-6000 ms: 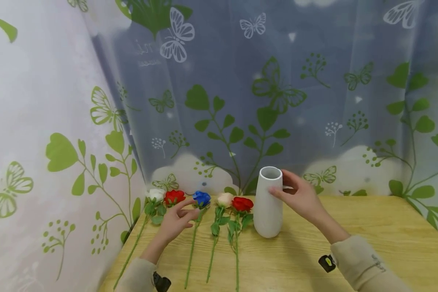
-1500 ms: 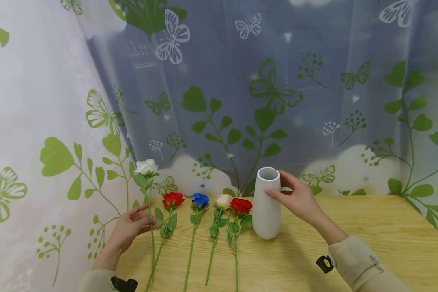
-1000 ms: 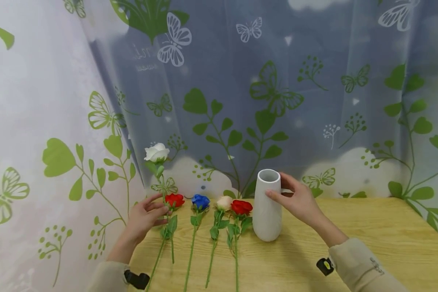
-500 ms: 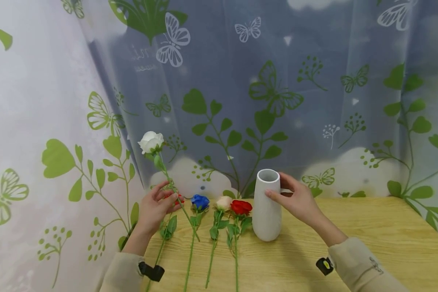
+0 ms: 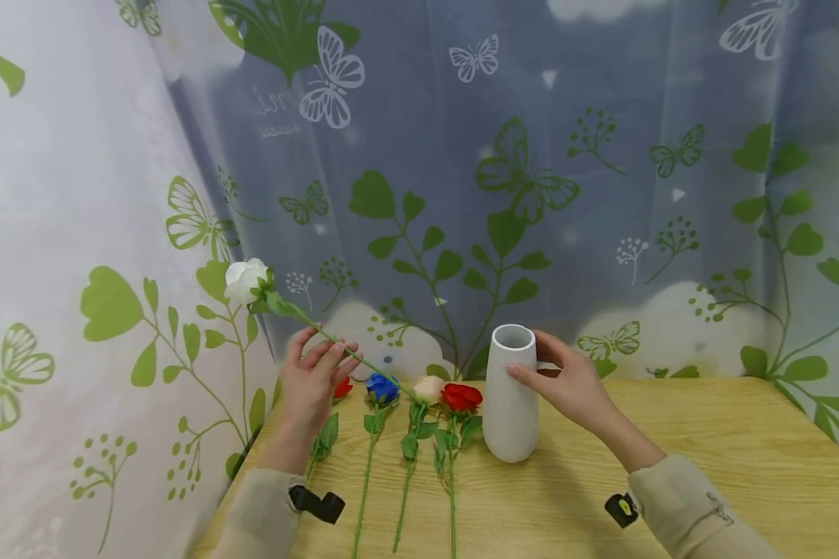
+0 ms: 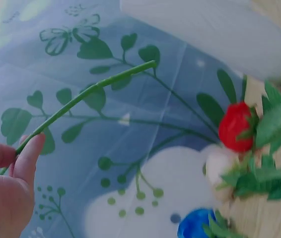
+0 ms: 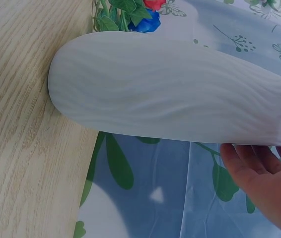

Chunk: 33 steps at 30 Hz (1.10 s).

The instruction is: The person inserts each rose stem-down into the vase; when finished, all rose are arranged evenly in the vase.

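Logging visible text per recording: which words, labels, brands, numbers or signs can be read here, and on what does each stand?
No text is readable.
Curtain, upper left: two short lines of pale script, too faint and blurred to read.
Right sleeve: a small dark mark, too small to tell whether it is lettering.
White vase: none visible.

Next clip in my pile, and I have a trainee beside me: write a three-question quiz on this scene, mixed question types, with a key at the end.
1. True or false: the stem of the white rose is inside the vase.

2. Which colour of bloom lies nearest the vase: A) blue, B) red or C) cream?

3. Which hand grips the vase, and is the vase upright or on its side?

Key
1. False: the left hand holds the rose by its stem, outside the vase.
2. B: a red bloom lies just beside it.
3. The right hand; the vase is upright on the table.
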Available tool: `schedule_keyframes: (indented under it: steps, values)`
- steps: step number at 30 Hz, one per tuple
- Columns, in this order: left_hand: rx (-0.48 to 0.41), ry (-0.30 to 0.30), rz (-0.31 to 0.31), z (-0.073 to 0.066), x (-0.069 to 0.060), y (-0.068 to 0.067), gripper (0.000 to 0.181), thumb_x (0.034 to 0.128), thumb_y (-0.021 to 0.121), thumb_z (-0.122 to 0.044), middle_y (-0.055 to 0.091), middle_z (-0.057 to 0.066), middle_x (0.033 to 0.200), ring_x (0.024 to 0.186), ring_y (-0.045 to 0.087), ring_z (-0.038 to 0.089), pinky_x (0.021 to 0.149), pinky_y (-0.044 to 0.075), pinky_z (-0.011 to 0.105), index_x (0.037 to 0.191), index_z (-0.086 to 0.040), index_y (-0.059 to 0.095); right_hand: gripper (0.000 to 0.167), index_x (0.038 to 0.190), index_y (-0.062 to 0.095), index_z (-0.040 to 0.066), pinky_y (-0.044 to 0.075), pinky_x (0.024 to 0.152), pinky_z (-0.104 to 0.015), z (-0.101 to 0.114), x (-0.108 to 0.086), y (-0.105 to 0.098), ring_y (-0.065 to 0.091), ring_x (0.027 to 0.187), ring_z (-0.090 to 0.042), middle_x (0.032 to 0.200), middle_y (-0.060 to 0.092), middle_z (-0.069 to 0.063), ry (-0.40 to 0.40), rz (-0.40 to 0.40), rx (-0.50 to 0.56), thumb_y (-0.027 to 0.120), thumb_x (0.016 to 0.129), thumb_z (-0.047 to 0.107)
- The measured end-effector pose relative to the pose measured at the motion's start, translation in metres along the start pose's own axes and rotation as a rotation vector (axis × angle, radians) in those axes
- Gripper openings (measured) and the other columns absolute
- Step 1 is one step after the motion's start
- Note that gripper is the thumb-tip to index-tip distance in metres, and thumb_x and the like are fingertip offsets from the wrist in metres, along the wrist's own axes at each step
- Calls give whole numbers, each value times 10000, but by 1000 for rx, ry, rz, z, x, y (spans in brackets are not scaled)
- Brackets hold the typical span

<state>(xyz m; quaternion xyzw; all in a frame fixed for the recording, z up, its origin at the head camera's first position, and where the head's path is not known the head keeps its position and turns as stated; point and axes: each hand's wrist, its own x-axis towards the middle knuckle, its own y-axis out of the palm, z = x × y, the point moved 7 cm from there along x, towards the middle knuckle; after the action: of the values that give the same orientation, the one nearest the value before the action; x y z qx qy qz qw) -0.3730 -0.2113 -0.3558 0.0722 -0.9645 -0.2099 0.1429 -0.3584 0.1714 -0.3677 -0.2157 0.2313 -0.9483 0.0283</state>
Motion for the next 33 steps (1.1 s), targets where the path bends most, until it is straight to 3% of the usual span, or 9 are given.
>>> schedule_keyframes:
  steps: [10,23,33]
  values:
    - [-152,66,-42,-7,-1,29,460,1027,607,61,641,42,942,910,781,197,855,657,369,1403,-145,442,714,1566,482,88,617,976,-480,1,-1,0,662,1244,-355,1381,663,-171,-12,-3,-8,787,972,342]
    - [-265,84,-107,-12,-4,75,396,1018,616,71,602,81,950,915,781,242,862,657,383,1308,-135,441,703,1565,483,89,611,985,-493,4,-2,-1,660,1253,-349,1379,664,-177,-8,3,17,792,971,301]
    - [-262,134,-46,-8,-8,119,412,1008,641,65,616,80,964,929,773,267,844,661,379,1318,-122,442,690,1550,502,89,617,973,-486,0,1,0,666,1237,-349,1360,674,-174,-15,-9,3,796,967,312]
